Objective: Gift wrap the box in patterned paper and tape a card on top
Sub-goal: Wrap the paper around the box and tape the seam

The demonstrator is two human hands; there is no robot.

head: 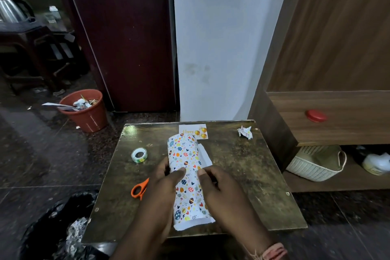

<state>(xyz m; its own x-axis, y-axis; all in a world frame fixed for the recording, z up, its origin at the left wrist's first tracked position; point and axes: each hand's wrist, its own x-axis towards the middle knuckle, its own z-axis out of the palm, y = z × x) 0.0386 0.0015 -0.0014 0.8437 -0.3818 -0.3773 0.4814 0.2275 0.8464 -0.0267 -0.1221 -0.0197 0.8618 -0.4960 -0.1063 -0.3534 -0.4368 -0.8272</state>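
Note:
White paper printed with coloured eggs and hearts (187, 194) is folded over a box in the middle of the small dark table (253, 175); the box itself is hidden under it. My left hand (166, 177) grips the paper's left side, thumb lying on top. My right hand (217, 188) holds the right side, its thumb pressing the top where a white flap (205, 156) sticks out. A card with gold balloons (196, 132) lies just beyond the far end of the paper.
A roll of clear tape (139, 155) and orange-handled scissors (139, 189) lie left of the paper. A crumpled paper scrap (245, 132) sits at the far right corner. An orange bin (85, 110) and a black bag (61, 228) are on the floor to the left; a white basket (312, 164) sits right.

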